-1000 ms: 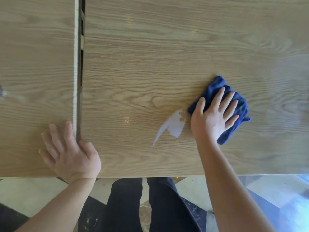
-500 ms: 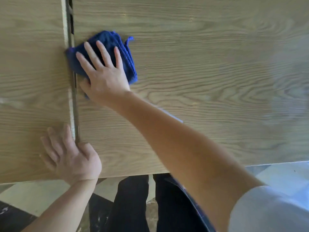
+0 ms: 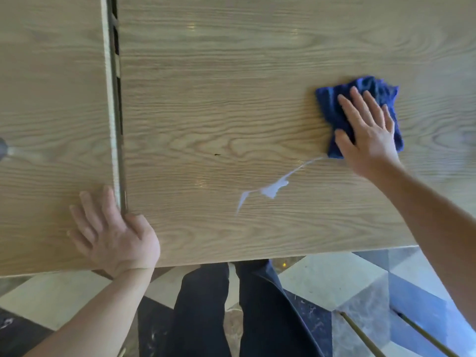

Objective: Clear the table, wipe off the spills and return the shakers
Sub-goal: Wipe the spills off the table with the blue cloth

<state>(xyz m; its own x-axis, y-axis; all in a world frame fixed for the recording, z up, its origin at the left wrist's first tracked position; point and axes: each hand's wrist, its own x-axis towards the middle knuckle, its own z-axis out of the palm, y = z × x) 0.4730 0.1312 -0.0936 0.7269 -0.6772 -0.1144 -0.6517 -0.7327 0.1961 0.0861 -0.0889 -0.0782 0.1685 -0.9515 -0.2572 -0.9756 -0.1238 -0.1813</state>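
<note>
My right hand (image 3: 368, 136) lies flat, fingers spread, pressing a folded blue cloth (image 3: 373, 91) against the wooden table (image 3: 219, 112) at the right. A thin white streak of spill (image 3: 273, 188) runs from the cloth's near corner down to the left, ending in a small wet patch. My left hand (image 3: 113, 230) rests palm down at the near edge, over the gap (image 3: 116, 99) between the two tabletops. No shakers are in view.
A dark narrow gap with a pale edge strip separates the left tabletop (image 3: 51, 124) from the right one. A small grey object (image 3: 2, 149) shows at the far left edge. Below the table edge are my dark trousers (image 3: 231, 310) and patterned floor tiles (image 3: 334, 276).
My right hand swept the cloth from the gap at the far left back across to the right side. The spill patch is smaller and drawn into a streak. My left hand stayed put.
</note>
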